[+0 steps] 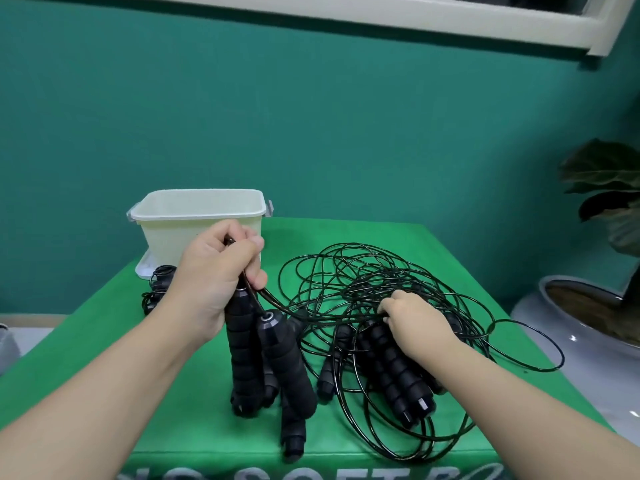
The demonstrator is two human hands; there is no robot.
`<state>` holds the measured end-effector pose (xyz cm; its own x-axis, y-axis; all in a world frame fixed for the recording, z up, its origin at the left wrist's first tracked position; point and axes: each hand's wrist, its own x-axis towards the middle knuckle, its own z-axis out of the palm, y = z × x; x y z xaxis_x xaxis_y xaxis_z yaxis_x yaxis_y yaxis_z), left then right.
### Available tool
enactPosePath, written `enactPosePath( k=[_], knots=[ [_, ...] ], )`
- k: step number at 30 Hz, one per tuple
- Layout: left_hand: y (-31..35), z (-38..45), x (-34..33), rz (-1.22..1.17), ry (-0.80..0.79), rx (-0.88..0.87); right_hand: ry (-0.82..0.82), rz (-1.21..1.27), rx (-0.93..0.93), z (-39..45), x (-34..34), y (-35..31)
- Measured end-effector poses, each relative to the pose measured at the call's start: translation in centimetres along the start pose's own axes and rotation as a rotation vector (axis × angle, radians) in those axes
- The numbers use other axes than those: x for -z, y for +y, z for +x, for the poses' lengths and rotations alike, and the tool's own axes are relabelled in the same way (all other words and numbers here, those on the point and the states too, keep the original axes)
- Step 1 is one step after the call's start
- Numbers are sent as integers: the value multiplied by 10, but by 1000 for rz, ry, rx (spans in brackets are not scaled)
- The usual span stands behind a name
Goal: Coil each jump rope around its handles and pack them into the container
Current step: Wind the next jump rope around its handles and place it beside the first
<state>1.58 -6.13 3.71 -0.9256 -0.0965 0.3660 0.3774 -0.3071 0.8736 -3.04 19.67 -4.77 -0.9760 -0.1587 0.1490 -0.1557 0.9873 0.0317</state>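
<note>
Jump ropes (pixel 381 299) tangled; cloth lettering (pixel 311 474) cropped, unreadable.

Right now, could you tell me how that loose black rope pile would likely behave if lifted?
The rope pile would likely be floppy and tangle: its thin loops overlap in many directions. The foam handles under the right hand would probably dangle and drag strands along.

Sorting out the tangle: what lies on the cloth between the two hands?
In the head view, black foam handles and loose loops of rope lie between the left hand and right hand.
</note>
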Motion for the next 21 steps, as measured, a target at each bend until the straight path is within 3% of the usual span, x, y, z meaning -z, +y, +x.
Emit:
enactPosePath(
  k=[6,15,17,19,21],
  knots=[
    [10,-3,-8,-44,23,9,6,-30,-96,-8,-1,18],
    [2,-12,-13,180,-42,40,50,-21,-541,-24,12,64],
    [-3,-14,-17,222,-53,57,235,118,-469,-27,20,59],
    [-9,-14,-20,249,-59,78,441,304,-260,-31,30,40],
    [-15,-15,-25,293,-100,117,413,534,-85,-36,45,12]
  ],
)
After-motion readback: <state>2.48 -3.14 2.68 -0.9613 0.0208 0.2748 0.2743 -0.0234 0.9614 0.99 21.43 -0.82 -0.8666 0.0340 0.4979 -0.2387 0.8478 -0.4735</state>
